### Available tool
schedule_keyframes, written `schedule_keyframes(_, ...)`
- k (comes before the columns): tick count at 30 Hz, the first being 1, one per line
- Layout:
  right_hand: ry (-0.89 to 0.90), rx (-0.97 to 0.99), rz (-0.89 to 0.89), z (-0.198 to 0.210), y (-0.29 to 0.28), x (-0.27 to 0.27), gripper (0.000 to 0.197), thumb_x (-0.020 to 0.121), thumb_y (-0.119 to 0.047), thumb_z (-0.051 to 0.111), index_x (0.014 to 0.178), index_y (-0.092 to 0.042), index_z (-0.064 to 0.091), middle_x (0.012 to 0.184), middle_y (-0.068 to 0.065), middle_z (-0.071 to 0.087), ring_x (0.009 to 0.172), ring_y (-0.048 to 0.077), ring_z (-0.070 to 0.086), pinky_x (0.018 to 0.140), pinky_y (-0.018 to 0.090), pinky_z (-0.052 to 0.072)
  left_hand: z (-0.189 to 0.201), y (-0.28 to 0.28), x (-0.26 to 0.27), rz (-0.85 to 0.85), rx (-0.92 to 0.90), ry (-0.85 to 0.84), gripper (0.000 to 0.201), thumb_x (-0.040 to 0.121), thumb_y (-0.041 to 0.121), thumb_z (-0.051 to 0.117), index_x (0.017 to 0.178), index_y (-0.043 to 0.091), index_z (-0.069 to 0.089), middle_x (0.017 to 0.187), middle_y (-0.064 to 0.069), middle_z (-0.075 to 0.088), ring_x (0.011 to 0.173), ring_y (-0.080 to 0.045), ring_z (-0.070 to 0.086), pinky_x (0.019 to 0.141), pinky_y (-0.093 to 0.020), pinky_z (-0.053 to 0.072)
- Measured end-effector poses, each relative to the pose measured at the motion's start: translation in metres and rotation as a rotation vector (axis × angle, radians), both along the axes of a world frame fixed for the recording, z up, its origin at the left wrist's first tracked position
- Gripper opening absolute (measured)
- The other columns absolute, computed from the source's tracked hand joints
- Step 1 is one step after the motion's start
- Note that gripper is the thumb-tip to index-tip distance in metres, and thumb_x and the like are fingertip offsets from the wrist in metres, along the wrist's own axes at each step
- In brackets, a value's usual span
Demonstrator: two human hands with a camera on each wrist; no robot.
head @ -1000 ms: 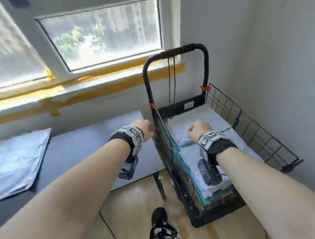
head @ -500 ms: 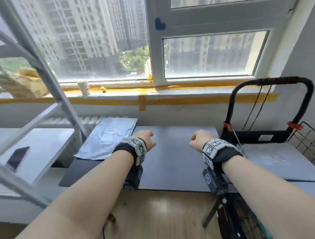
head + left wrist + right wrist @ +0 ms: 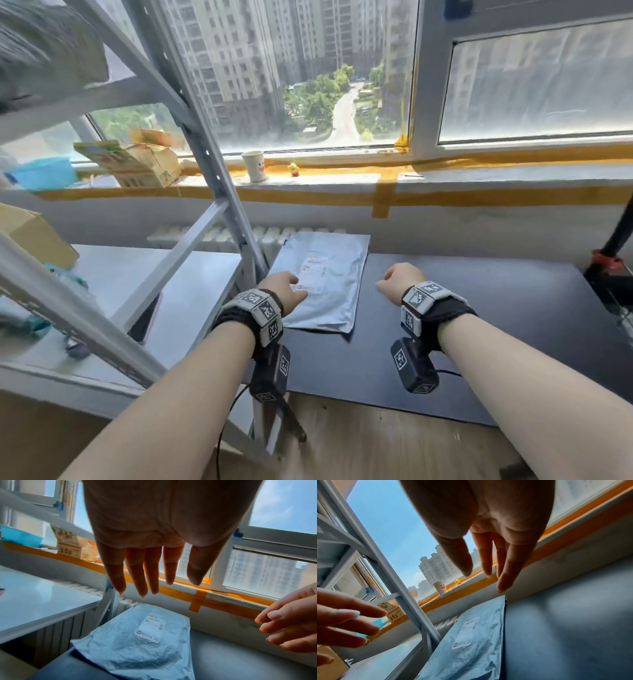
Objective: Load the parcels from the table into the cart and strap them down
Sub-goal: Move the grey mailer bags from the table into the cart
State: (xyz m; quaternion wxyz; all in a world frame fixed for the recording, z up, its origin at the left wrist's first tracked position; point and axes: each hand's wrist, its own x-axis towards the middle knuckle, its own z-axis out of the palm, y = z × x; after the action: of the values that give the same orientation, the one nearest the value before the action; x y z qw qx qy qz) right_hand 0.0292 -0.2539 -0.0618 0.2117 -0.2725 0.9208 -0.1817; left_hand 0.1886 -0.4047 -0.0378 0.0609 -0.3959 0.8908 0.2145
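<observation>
A grey plastic mailer parcel (image 3: pixel 325 284) with a white label lies flat at the left end of the dark table (image 3: pixel 479 325). My left hand (image 3: pixel 291 287) hovers over the parcel's left edge; in the left wrist view its fingers (image 3: pixel 137 577) hang straight above the parcel (image 3: pixel 137 642) and hold nothing. My right hand (image 3: pixel 388 281) is above the bare table just right of the parcel, its fingers (image 3: pixel 505 574) loosely extended and empty, with the parcel (image 3: pixel 471 642) below. Only the cart's black handle post (image 3: pixel 621 229) shows, at the far right edge.
A grey metal rack (image 3: pixel 212 192) with a white shelf (image 3: pixel 120 291) stands close on the left, with a phone (image 3: pixel 147 318) and a cardboard box (image 3: pixel 30 236) on it. A paper cup (image 3: pixel 253 166) and cartons sit on the windowsill. Wooden floor lies below the table.
The view has swung left from the cart to the table. Both hands have left the cart and now sit over the table, the left one reaching the parcel.
</observation>
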Motion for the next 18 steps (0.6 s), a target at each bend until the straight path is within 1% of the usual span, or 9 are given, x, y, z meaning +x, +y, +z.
schedule_keyframes(2, -0.044, 0.027, -0.003, -0.01, -0.019, -0.006, 0.021, 0.091, -0.019, 0.052, 0.084, -0.003, 0.063, 0.084, 0.012, 0.063, 0.094, 0.031, 0.062, 0.063, 0.026, 0.046, -0.012, -0.018, 0.001, 0.027, 0.027, -0.011, 0.05, 0.091, 0.036, 0.055, 0.136, 0.014, 0.047, 0.138, -0.005, 0.051, 0.126, -0.02, 0.05, 0.106, -0.028, 0.037)
schedule_keyframes(4, -0.09, 0.015, -0.047, -0.022, -0.04, -0.016, 0.031, 0.09, -0.021, 0.053, 0.063, -0.009, 0.044, 0.064, 0.006, 0.049, 0.07, 0.028, 0.054, 0.05, 0.024, 0.035, -0.023, -0.035, -0.003, 0.058, 0.051, -0.024, 0.05, 0.091, 0.036, 0.055, 0.136, 0.015, 0.047, 0.138, -0.005, 0.052, 0.124, -0.021, 0.051, 0.105, -0.028, 0.039)
schedule_keyframes(5, -0.119, 0.005, -0.062, -0.028, -0.051, -0.022, 0.035, 0.089, -0.022, 0.054, 0.06, -0.011, 0.038, 0.061, 0.005, 0.047, 0.063, 0.026, 0.052, 0.049, 0.025, 0.033, -0.028, -0.044, -0.005, 0.075, 0.06, -0.031, 0.051, 0.091, 0.036, 0.056, 0.136, 0.015, 0.047, 0.138, -0.006, 0.051, 0.124, -0.021, 0.051, 0.105, -0.029, 0.039)
schedule_keyframes(6, -0.161, -0.002, -0.069, -0.033, -0.062, -0.028, 0.035, 0.088, -0.023, 0.055, 0.06, -0.011, 0.036, 0.064, 0.007, 0.049, 0.064, 0.026, 0.054, 0.053, 0.026, 0.038, -0.032, -0.053, -0.008, 0.093, 0.069, -0.036, 0.051, 0.091, 0.036, 0.056, 0.136, 0.015, 0.047, 0.138, -0.006, 0.051, 0.124, -0.021, 0.051, 0.105, -0.029, 0.039)
schedule_keyframes(10, -0.304, -0.012, -0.045, -0.056, -0.107, -0.056, 0.029, 0.089, -0.018, 0.054, 0.066, -0.008, 0.04, 0.089, 0.015, 0.054, 0.093, 0.033, 0.064, 0.071, 0.034, 0.047, -0.05, -0.094, -0.027, 0.154, 0.098, -0.091, 0.052, 0.091, 0.036, 0.056, 0.138, 0.016, 0.045, 0.139, -0.007, 0.049, 0.121, -0.023, 0.053, 0.104, -0.031, 0.042)
schedule_keyframes(12, -0.37, -0.011, -0.065, -0.068, -0.125, -0.07, 0.021, 0.088, -0.021, 0.056, 0.083, -0.002, 0.05, 0.104, 0.019, 0.06, 0.104, 0.035, 0.063, 0.089, 0.038, 0.051, -0.061, -0.114, -0.039, 0.165, 0.107, -0.149, 0.054, 0.091, 0.037, 0.055, 0.139, 0.015, 0.043, 0.141, -0.007, 0.048, 0.124, -0.022, 0.051, 0.105, -0.031, 0.04)
schedule_keyframes(14, -0.421, -0.027, -0.112, -0.082, -0.14, -0.084, 0.025, 0.087, -0.021, 0.059, 0.098, 0.001, 0.054, 0.108, 0.02, 0.059, 0.106, 0.037, 0.062, 0.094, 0.043, 0.05, -0.073, -0.131, -0.051, 0.183, 0.126, -0.197, 0.055, 0.091, 0.036, 0.055, 0.14, 0.014, 0.041, 0.143, -0.007, 0.045, 0.128, -0.022, 0.048, 0.107, -0.03, 0.038)
schedule_keyframes(15, -0.445, -0.033, -0.144, -0.089, -0.147, -0.091, 0.026, 0.086, -0.021, 0.061, 0.097, 0.002, 0.056, 0.103, 0.019, 0.06, 0.105, 0.037, 0.063, 0.092, 0.043, 0.051, -0.08, -0.139, -0.057, 0.19, 0.136, -0.22, 0.056, 0.091, 0.036, 0.055, 0.141, 0.014, 0.04, 0.144, -0.008, 0.044, 0.128, -0.022, 0.048, 0.106, -0.03, 0.038)
schedule_keyframes(18, -0.507, -0.033, -0.233, -0.106, -0.165, -0.107, 0.025, 0.08, -0.021, 0.067, 0.071, -0.005, 0.051, 0.095, 0.017, 0.062, 0.097, 0.033, 0.066, 0.089, 0.046, 0.054, -0.1, -0.155, -0.07, 0.217, 0.175, -0.269, 0.057, 0.091, 0.037, 0.054, 0.142, 0.014, 0.039, 0.145, -0.008, 0.042, 0.127, -0.023, 0.049, 0.102, -0.028, 0.039)
